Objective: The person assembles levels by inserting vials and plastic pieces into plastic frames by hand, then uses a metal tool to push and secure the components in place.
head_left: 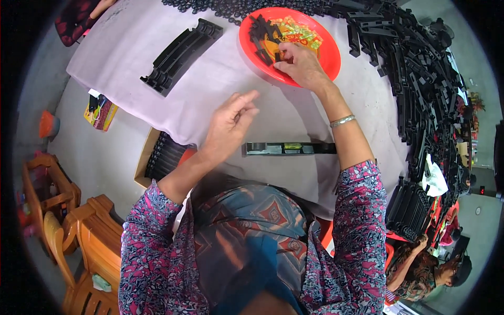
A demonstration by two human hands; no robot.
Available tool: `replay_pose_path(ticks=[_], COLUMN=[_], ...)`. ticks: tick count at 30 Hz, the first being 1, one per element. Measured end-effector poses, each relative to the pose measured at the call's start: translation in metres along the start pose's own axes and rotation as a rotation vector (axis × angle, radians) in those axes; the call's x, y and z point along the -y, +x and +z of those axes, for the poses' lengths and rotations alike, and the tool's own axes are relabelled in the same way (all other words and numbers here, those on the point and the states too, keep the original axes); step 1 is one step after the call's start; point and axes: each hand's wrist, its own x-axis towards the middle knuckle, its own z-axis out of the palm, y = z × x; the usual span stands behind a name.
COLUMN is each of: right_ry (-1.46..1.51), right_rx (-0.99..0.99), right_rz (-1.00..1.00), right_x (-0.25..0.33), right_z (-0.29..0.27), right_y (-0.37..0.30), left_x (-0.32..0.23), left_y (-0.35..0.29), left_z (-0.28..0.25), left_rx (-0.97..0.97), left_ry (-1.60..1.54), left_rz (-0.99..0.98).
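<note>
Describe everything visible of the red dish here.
The red dish is round and shallow, with a glossy, plastic-looking wall and a yellow-orange printed centre. It sits upright on pale cloth. Dark pieces lie in its left part, small yellow-green pieces in its far and right parts. The right hand reaches in over its near edge, beside the dark pieces; rim contact is unclear.

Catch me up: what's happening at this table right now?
A person's right hand reaches into a round red plastic dish, beside small black pieces; whether it grips one is hard to tell. The left hand hovers over the pale lilac cloth, loosely curled, with nothing visible in it. A long, narrow black plastic part lies crosswise nearby, and a wider, curved black plastic part rests at the upper left.
</note>
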Motion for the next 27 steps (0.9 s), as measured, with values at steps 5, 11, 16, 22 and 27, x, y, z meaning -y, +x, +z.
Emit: replay_pose_path(ticks=[5,11,16,22,27], right_ry=[-0.048,-0.099,-0.028,-0.013,0.016], right_rx=[0.039,-0.007,0.01,-0.011,0.038], right_rz=[-0.041,0.054,0.052,0.106,0.12], right_x=[-0.005,0.0,-0.012,0.003,-0.001], right_z=[-0.002,0.004,0.006,0.009,0.0], right_y=[0.009,0.02,0.02,0.007,0.0], left_x=[-0.001,-0.004,-0.01,-0.006,-0.002], left_y=[0.0,0.005,0.007,0.0,0.002], left_z=[0.004,0.002,0.003,0.005,0.006], left_rx=[0.025,0.022,0.023,0.013,0.018], left_ry=[0.03,0.117,0.206,0.17,0.19], left_rz=[0.06,0.076,0.121,0.102,0.155])
